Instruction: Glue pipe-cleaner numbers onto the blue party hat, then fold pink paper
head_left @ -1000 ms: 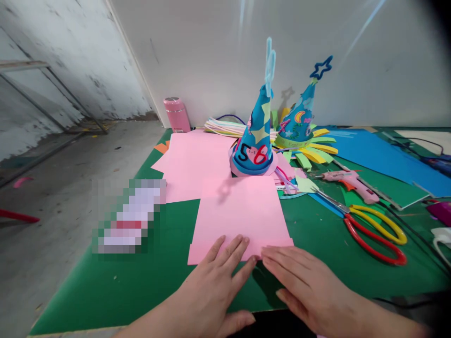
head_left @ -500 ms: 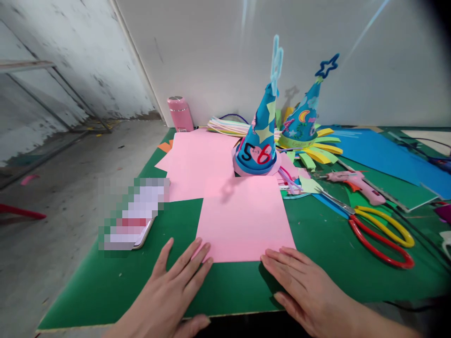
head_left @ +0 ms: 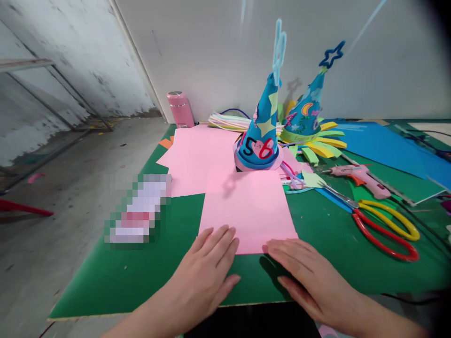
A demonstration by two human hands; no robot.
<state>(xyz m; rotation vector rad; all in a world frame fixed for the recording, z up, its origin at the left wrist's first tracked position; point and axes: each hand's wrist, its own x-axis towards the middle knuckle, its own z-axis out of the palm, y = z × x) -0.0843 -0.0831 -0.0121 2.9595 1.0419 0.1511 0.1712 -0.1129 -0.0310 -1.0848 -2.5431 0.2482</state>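
Observation:
A pink sheet of paper (head_left: pixel 248 206) lies flat on the green table (head_left: pixel 141 277) right in front of me. My left hand (head_left: pixel 207 267) rests flat with fingers stretched out, its fingertips on the sheet's near left edge. My right hand (head_left: pixel 303 272) lies flat too, fingers together, its tips touching the sheet's near right corner. Neither hand holds anything. Just behind the sheet stands a blue cone party hat (head_left: pixel 262 129) marked "56".
More pink sheets (head_left: pixel 197 155) lie behind. A second blue hat (head_left: pixel 306 115) on yellow-green strips, a pink glue gun (head_left: pixel 359 175), red-and-yellow scissors (head_left: pixel 384 220), blue card (head_left: pixel 384 148), a pink bottle (head_left: pixel 179 109) and a blurred-out object (head_left: pixel 139 209) surround them. Table edge is near me.
My left hand slid left along the sheet's near edge, then came back right onto it. The right hand stayed at the near right corner. The view shifted slightly.

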